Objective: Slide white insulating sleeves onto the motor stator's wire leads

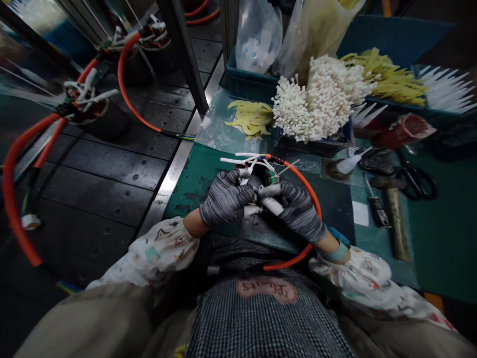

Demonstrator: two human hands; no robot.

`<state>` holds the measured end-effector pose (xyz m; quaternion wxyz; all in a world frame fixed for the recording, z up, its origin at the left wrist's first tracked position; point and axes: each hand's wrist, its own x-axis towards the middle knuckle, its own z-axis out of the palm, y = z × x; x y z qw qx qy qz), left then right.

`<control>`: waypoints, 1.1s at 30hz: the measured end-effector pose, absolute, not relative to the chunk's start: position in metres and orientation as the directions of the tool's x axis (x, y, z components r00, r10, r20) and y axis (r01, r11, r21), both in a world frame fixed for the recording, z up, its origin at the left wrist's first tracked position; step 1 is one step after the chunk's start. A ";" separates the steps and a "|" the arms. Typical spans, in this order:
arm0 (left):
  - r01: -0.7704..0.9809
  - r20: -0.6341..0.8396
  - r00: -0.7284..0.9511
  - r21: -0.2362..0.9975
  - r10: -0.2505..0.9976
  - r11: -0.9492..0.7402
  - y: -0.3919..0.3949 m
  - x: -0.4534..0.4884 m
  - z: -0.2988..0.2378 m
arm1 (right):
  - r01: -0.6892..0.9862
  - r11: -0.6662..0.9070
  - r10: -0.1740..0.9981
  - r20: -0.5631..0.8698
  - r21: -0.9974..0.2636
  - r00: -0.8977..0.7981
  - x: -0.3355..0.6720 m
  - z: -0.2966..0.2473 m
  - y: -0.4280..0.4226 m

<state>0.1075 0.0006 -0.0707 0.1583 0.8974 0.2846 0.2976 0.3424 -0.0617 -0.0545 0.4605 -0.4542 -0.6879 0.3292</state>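
Observation:
My left hand (224,199) and my right hand (300,210), both in grey striped gloves, meet over the near edge of the green bench (439,238). Between them sits a small wound part (269,175) with several white-sleeved leads sticking out. My right hand pinches a white sleeve (271,204) on one lead; my left hand grips the part beside it. An orange cable (311,191) runs from the part, loops round my right wrist and ends at my lap.
A bundle of white sleeves (320,99) and yellow pieces (251,118) lie behind the hands, by a blue bin (248,85). Scissors (417,180), a screwdriver (374,203) and a hammer (395,219) lie at right. Other orange-cabled parts (80,99) rest on the dark conveyor at left.

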 end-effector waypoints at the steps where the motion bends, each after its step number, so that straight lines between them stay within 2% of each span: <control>1: 0.405 0.463 0.659 0.446 0.593 -0.799 0.001 0.107 -0.073 | 0.341 0.457 0.888 0.399 -0.822 -0.229 0.344 -0.058 -0.063; 3: 0.388 0.479 0.654 0.453 0.586 -0.803 0.001 0.106 -0.077 | 0.363 0.579 0.811 0.468 -0.730 -0.351 0.346 -0.065 -0.067; 4: 0.375 0.481 0.652 0.468 0.586 -0.800 0.001 0.105 -0.079 | 0.374 0.582 0.808 0.462 -0.722 -0.365 0.346 -0.069 -0.069; 8: 0.357 0.512 0.625 0.482 0.589 -0.800 0.001 0.105 -0.084 | 0.408 0.343 0.939 0.302 -0.846 -0.164 0.342 -0.073 -0.078; 9: 0.368 0.518 0.616 0.477 0.594 -0.798 0.001 0.106 -0.084 | 0.389 0.312 0.949 0.268 -0.867 -0.165 0.341 -0.071 -0.080; 11: 0.391 0.513 0.602 0.479 0.612 -0.786 0.000 0.107 -0.086 | 0.313 0.360 0.921 0.280 -0.879 -0.272 0.335 -0.064 -0.079; 13: 0.408 0.497 0.595 0.491 0.632 -0.770 -0.001 0.109 -0.088 | 0.228 0.502 0.843 0.414 -0.834 -0.344 0.326 -0.058 -0.072; 16: 0.408 0.495 0.598 0.489 0.630 -0.771 -0.003 0.109 -0.088 | 0.297 0.601 0.796 0.591 -0.742 -0.131 0.309 -0.055 -0.054; 18: 0.382 0.525 0.603 0.472 0.601 -0.795 -0.006 0.108 -0.086 | 0.387 0.522 0.813 0.580 -0.760 0.043 0.302 -0.056 -0.043; 21: 0.360 0.570 0.589 0.449 0.573 -0.818 -0.018 0.105 -0.081 | 0.471 0.376 0.847 0.502 -0.798 0.174 0.317 -0.054 -0.035; 22: 0.383 0.580 0.567 0.443 0.585 -0.810 -0.024 0.102 -0.080 | 0.504 0.327 0.841 0.489 -0.799 0.230 0.332 -0.053 -0.036; 24: 0.485 0.588 0.417 0.501 0.693 -0.717 -0.038 0.093 -0.080 | 0.564 0.249 0.786 0.505 -0.787 0.356 0.375 -0.053 -0.039; 26: 0.542 0.496 0.160 0.679 0.854 -0.495 -0.048 0.082 -0.081 | 0.633 0.162 0.687 0.547 -0.757 0.478 0.429 -0.055 -0.043; 28: 0.480 0.267 0.054 0.838 0.962 -0.259 -0.046 0.073 -0.079 | 0.672 0.089 0.678 0.539 -0.736 0.500 0.480 -0.062 -0.044; 30: 0.403 0.062 0.143 0.908 0.988 -0.115 -0.033 0.074 -0.074 | 0.683 0.049 0.704 0.510 -0.729 0.494 0.515 -0.070 -0.038; 33: 0.272 -0.100 0.293 0.962 0.951 0.017 -0.003 0.092 -0.061 | 0.743 -0.032 0.794 0.435 -0.668 0.424 0.532 -0.078 -0.020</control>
